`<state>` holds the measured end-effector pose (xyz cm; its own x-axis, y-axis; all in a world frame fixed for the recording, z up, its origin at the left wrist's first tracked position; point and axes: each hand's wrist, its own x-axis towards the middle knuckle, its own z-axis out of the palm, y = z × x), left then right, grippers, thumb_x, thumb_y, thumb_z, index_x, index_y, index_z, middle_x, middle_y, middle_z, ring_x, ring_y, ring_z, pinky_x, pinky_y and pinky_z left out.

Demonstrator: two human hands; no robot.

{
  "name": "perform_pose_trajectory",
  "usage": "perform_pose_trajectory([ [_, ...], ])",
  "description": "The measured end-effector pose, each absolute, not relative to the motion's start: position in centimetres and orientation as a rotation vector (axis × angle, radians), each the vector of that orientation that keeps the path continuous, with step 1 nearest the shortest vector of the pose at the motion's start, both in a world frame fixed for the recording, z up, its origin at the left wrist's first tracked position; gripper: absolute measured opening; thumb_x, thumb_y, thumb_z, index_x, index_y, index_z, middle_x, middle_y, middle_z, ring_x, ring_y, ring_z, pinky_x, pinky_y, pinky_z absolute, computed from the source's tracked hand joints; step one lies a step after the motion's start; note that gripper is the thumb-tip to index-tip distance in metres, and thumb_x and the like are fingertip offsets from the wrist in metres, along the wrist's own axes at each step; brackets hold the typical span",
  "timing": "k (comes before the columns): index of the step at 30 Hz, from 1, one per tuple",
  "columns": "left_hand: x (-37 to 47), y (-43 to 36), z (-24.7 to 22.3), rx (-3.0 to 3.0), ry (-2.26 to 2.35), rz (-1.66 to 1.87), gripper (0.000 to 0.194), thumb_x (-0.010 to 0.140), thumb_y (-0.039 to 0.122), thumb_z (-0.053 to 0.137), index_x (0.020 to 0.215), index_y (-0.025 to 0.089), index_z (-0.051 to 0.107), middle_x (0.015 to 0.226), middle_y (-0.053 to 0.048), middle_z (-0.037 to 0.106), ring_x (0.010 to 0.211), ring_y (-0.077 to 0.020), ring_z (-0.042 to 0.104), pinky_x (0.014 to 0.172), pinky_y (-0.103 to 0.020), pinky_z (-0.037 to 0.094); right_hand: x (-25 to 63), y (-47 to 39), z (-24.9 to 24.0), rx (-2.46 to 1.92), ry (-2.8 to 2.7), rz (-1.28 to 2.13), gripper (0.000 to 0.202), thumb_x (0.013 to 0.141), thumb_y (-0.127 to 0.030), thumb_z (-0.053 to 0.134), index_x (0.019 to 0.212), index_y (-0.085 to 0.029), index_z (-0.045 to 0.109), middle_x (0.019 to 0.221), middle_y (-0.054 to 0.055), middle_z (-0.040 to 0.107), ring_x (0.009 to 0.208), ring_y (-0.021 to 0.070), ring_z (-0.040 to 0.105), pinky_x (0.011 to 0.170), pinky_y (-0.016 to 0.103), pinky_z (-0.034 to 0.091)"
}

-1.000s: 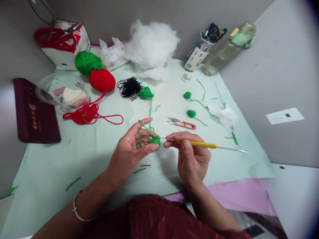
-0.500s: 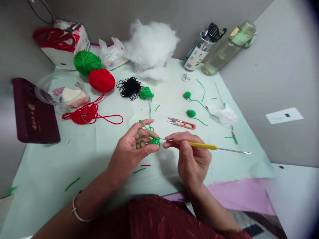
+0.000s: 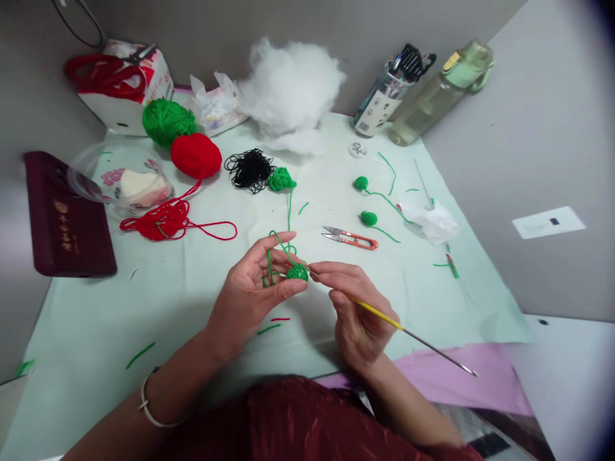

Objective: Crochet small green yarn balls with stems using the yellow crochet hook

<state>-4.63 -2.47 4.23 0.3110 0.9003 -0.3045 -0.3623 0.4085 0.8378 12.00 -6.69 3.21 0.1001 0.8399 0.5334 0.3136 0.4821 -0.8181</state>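
Between the thumb and fingers of my left hand (image 3: pixel 252 294) is a small green crocheted piece (image 3: pixel 296 273). Green yarn (image 3: pixel 289 214) loops over the raised index finger and runs back to a small green yarn ball (image 3: pixel 281 180). My right hand (image 3: pixel 362 310) is closed around the yellow handle of a crochet hook (image 3: pixel 379 312). The hook's thin tip meets the right edge of the green piece; its thicker metal end slants down to the right. Orange thread snips (image 3: pixel 350 238) lie just beyond my right hand.
Two small green crocheted balls (image 3: pixel 369 218) with tails lie at right, near a crumpled white tissue (image 3: pixel 435 222). Farther back are black yarn (image 3: pixel 250 170), white stuffing (image 3: pixel 295 89), a pen cup (image 3: pixel 384 96) and a bottle (image 3: pixel 439 96). Red yarn (image 3: pixel 196 155) and a plastic bowl (image 3: pixel 120 179) stand left.
My right hand has tilted the crochet hook so its rear end swings down toward me. The right fingertips are closer to the green piece. My left hand has hardly moved.
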Motion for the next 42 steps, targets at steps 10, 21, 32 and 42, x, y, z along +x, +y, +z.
perform_pose_trajectory([
  [10, -4.72, -2.54, 4.51, 0.764, 0.925, 0.937, 0.087, 0.071, 0.012, 0.091, 0.148, 0.024, 0.053, 0.096, 0.001, 0.075, 0.094, -0.0176, 0.072, 0.088, -0.029, 0.056, 11.97, -6.29, 2.89, -1.001, -1.24, 0.77, 0.021, 0.106, -0.025, 0.062, 0.11, -0.031, 0.081, 0.102, 0.003, 0.083, 0.091, 0.0194, 0.077, 0.079, 0.038, 0.065],
  [21, -4.77, -2.63, 4.2, 0.781, 0.898, 0.953, 0.099, 0.074, 0.022, 0.094, 0.158, 0.021, 0.042, 0.095, 0.002, 0.075, 0.091, -0.0146, 0.072, 0.087, -0.027, 0.057, 12.14, -5.98, 2.66, -0.988, -1.165, 0.873, 0.017, 0.105, -0.029, 0.063, 0.106, -0.029, 0.081, 0.099, 0.003, 0.082, 0.088, 0.0193, 0.075, 0.075, 0.036, 0.063],
  [32, -4.49, -2.49, 4.7, 0.681, 0.86, 0.944, 0.125, 0.067, 0.013, 0.096, 0.169, 0.022, 0.024, 0.087, 0.004, 0.075, 0.081, -0.0141, 0.074, 0.081, -0.026, 0.059, 12.33, -5.85, 2.55, -0.953, -1.05, 1.039, 0.018, 0.106, -0.029, 0.063, 0.105, -0.029, 0.081, 0.103, 0.0, 0.082, 0.085, 0.0138, 0.078, 0.079, 0.03, 0.066],
  [42, -4.66, -2.55, 4.5, 0.72, 0.882, 0.946, 0.13, 0.066, 0.011, 0.095, 0.171, 0.026, 0.02, 0.088, 0.003, 0.078, 0.082, -0.0158, 0.073, 0.082, -0.029, 0.058, 12.5, -5.84, 2.56, -0.913, -1.158, 0.967, 0.018, 0.106, -0.026, 0.062, 0.108, -0.028, 0.08, 0.101, 0.003, 0.082, 0.092, 0.0168, 0.075, 0.079, 0.033, 0.065],
])
